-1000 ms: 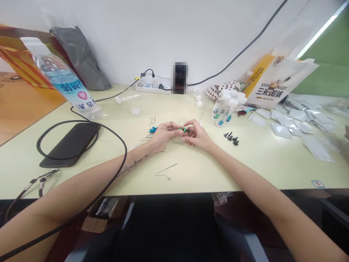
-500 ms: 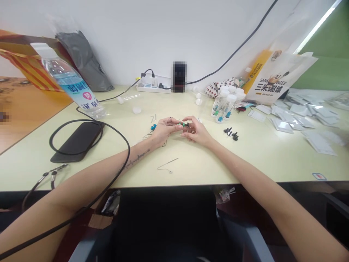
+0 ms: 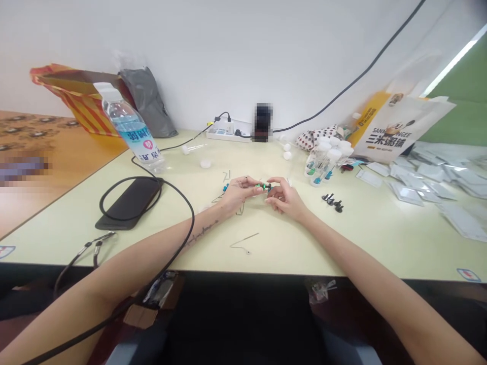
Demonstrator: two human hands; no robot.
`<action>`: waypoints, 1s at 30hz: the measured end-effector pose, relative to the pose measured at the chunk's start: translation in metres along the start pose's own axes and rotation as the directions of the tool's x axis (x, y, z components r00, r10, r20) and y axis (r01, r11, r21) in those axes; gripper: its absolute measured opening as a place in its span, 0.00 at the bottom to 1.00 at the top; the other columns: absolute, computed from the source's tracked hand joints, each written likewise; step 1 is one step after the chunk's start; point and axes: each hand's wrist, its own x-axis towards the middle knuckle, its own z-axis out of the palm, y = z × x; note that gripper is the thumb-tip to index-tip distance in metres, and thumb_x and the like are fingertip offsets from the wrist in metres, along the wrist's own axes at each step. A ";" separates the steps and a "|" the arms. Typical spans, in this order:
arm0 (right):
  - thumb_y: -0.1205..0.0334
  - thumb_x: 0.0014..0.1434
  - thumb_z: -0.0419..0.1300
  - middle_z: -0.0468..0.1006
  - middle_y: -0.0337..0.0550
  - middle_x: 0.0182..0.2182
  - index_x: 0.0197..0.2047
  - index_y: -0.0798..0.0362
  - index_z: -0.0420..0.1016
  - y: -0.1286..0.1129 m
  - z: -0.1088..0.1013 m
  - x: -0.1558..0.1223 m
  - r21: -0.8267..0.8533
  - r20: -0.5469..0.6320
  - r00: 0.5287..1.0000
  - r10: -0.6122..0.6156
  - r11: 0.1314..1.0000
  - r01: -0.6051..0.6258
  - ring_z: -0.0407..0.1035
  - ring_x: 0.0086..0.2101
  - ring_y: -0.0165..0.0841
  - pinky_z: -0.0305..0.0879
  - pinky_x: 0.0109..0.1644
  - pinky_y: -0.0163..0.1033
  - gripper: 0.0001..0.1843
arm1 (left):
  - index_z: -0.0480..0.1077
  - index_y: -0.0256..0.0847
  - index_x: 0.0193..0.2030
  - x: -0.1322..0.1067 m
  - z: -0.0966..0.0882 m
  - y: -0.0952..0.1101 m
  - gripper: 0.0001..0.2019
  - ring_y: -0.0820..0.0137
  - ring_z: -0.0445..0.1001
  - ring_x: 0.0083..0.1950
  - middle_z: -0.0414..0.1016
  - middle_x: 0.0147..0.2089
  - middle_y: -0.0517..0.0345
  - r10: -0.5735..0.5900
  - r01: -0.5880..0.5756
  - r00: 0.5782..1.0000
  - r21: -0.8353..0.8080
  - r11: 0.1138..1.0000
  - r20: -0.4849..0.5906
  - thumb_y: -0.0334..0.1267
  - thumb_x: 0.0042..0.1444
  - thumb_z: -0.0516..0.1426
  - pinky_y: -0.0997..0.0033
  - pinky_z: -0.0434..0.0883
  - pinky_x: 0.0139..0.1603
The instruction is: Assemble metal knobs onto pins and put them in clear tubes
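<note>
Your left hand (image 3: 239, 192) and your right hand (image 3: 285, 197) are together above the middle of the pale yellow desk (image 3: 274, 253), and their fingertips meet. Between them is a small black-and-green part (image 3: 264, 186). Your left thumb and fingers seem to pinch it near a thin metal wire (image 3: 251, 186), and your right fingers (image 3: 272, 181) curl around its other end. It is too small to tell exactly how the right fingers grip. Probably you hold it with both hands because so small a piece needs steady support from two sides.

A small blue part (image 3: 226, 187) lies just beyond your left hand, and a bent wire (image 3: 243, 242) lies nearer to you. Farther right, a few black fittings (image 3: 332, 201) stand in a small group near clear plastic tubes with white caps (image 3: 321, 159). The tubes seem to hold blue and green parts, and keeping them together likely makes them easy to reach. Behind your left hand are an uncapped clear tube (image 3: 194, 148) and a white cap (image 3: 205, 163). A black cable (image 3: 186, 238) lies across your left forearm, and a water bottle (image 3: 133, 133) lies tilted at the left.
</note>
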 end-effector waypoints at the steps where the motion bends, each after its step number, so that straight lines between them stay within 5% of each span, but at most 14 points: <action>1: 0.52 0.53 0.62 0.71 0.35 0.29 0.53 0.48 0.55 -0.001 0.000 0.000 -0.007 -0.007 1.000 0.002 1.000 -0.002 0.64 0.19 0.25 0.59 0.14 0.27 0.28 | 0.74 0.35 0.30 -0.001 0.000 0.001 0.11 0.69 0.76 0.38 0.79 0.36 0.53 0.000 0.000 1.000 0.000 1.000 0.003 0.34 0.39 0.68 0.66 0.68 0.46; 30: 0.54 0.55 0.58 0.70 0.34 0.29 0.54 0.47 0.55 -0.001 0.002 -0.001 0.018 0.000 0.999 0.053 0.998 -0.053 0.63 0.18 0.24 0.59 0.14 0.27 0.25 | 0.73 0.37 0.29 -0.004 0.001 0.006 0.10 0.67 0.76 0.40 0.79 0.37 0.54 -0.012 0.014 0.999 0.032 0.999 -0.035 0.34 0.40 0.68 0.65 0.69 0.47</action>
